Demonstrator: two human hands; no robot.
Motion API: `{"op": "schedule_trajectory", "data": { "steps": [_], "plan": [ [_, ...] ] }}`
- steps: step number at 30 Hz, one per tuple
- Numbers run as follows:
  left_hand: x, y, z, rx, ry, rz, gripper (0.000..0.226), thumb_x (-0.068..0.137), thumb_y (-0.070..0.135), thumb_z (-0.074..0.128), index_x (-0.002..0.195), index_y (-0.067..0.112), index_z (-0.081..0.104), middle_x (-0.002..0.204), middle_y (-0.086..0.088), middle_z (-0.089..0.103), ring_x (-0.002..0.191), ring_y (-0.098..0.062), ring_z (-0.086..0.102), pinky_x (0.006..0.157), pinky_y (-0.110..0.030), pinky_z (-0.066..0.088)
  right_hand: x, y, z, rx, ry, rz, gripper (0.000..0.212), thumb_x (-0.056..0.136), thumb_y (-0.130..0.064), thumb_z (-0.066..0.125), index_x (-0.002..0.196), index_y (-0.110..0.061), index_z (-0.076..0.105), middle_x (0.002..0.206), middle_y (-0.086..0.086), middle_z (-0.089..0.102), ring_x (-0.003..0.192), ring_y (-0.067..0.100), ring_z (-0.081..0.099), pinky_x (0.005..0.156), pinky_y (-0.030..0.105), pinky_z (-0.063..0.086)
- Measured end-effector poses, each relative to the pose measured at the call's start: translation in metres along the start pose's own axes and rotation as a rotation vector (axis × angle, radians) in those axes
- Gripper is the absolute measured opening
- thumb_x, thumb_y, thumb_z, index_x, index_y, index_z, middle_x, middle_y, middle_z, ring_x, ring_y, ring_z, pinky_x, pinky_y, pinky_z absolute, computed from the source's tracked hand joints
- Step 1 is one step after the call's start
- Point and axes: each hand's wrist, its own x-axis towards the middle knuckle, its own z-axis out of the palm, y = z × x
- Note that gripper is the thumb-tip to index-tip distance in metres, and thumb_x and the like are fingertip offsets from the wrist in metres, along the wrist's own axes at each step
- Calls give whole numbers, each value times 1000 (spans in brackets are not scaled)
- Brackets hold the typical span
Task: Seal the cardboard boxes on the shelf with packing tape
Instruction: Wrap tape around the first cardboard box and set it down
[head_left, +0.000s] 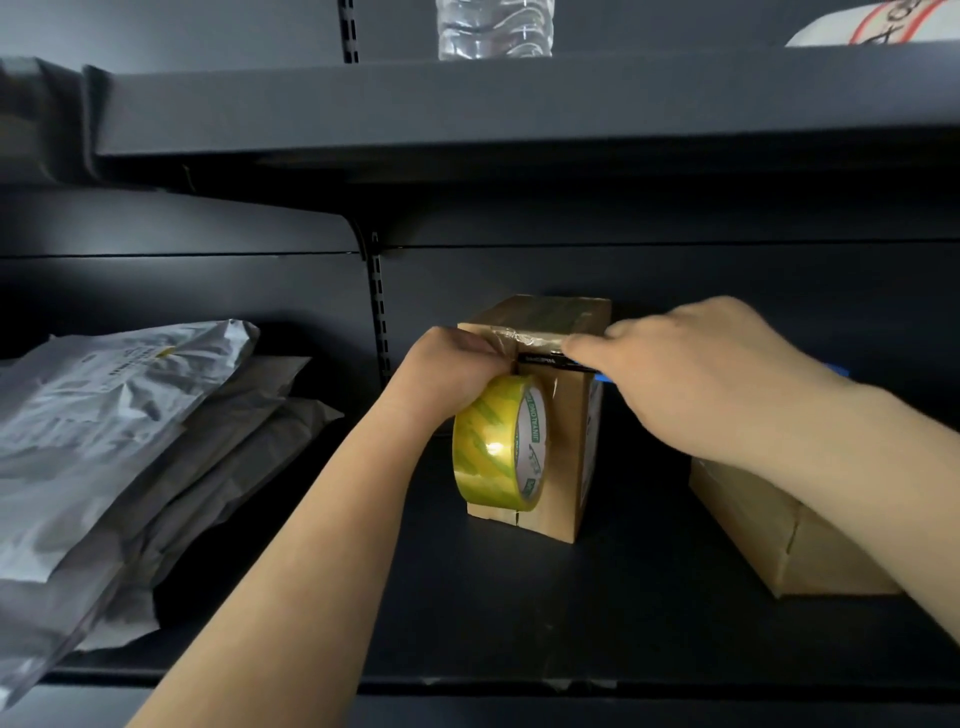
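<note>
Hands (457, 369) (691, 374) stretch tape (535, 340) across box (563, 457).

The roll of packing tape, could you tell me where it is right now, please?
In the head view it is near the centre: the tape roll hangs against the front of the upright cardboard box on the shelf, held from above by the left hand.

Both arms extended forward and up, hands close together at the same height.
Left hand (457, 364): fingers curled tight in a pinch, forearm bare, rising from lower left. Right hand (691, 374): back up, fingers bent forward and down, gripping; forearm enters from lower right.
</note>
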Motion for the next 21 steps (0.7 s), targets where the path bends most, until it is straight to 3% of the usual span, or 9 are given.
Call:
{"op": "schedule_trajectory", "data": {
  "steps": [3, 5, 7, 9, 11, 14, 17, 19, 21],
  "plan": [
    [2, 0, -1, 33, -8, 9, 16, 83, 17, 64, 67, 17, 67, 63, 3, 57, 58, -8, 51, 51, -16, 43, -2, 3, -3, -16, -57, -43, 43, 91, -11, 41, 129, -31, 40, 86, -4, 48, 52, 10, 27, 42, 25, 17],
    [2, 0, -2, 41, 2, 13, 12, 81, 17, 65, 71, 14, 69, 64, 2, 57, 59, -9, 51, 52, -16, 43, -8, 11, -6, 52, -100, -73, 39, 92, -15, 42, 125, -35, 43, 85, -7, 52, 55, 9, 35, 43, 23, 21],
    [2, 0, -2, 39, 8, 19, 10, 81, 16, 65, 76, 10, 71, 68, -2, 59, 60, -11, 51, 51, -16, 43, -17, 24, -5, 424, -63, 70, 28, 93, -25, 42, 115, -42, 46, 77, -12, 54, 54, 7, 47, 44, 20, 28],
    [1, -1, -1, 12, 11, 15, 12, 81, 14, 64, 71, 11, 70, 71, -5, 59, 61, -13, 52, 54, -19, 43, -29, 30, 6, 918, 107, 322, 24, 88, -34, 44, 108, -47, 48, 72, -9, 60, 51, 8, 60, 47, 21, 39],
    [1, -1, 0, -4, 17, 12, 18, 82, 13, 63, 65, 16, 67, 68, -3, 59, 60, -12, 52, 55, -20, 43, -44, 24, 33, 1176, 167, 598, 23, 90, -28, 48, 111, -37, 50, 75, -2, 62, 48, 9, 62, 50, 28, 46],
    [0, 0, 0, 13, 6, 8, 15, 84, 16, 62, 70, 16, 69, 64, 3, 57, 62, -9, 52, 57, -20, 43, -62, -15, 90, 1001, -181, 717, 25, 95, -21, 47, 119, -16, 48, 84, 3, 59, 69, 19, 63, 66, 31, 48],
    [-2, 0, 0, 6, -1, 12, 11, 85, 19, 62, 79, 15, 70, 68, 4, 58, 65, -9, 53, 56, -19, 43, -65, -46, 115, 855, -439, 701, 22, 96, -26, 45, 115, -14, 45, 99, 1, 58, 79, 15, 54, 67, 26, 42],
    [-2, -1, 0, -2, 4, 9, 10, 85, 19, 62, 78, 17, 68, 69, 4, 58, 68, -11, 54, 57, -19, 43, -59, -47, 116, 647, -517, 633, 23, 95, -28, 45, 113, -14, 40, 96, 1, 59, 75, 15, 54, 58, 25, 41],
    [-2, -1, 1, 0, 10, 7, 9, 85, 19, 62, 79, 17, 68, 70, 5, 58, 71, -12, 54, 59, -19, 43, -47, -36, 107, 478, -435, 612, 23, 95, -30, 42, 111, -14, 43, 79, -2, 52, 66, 14, 51, 49, 25, 36]
  ]
}}
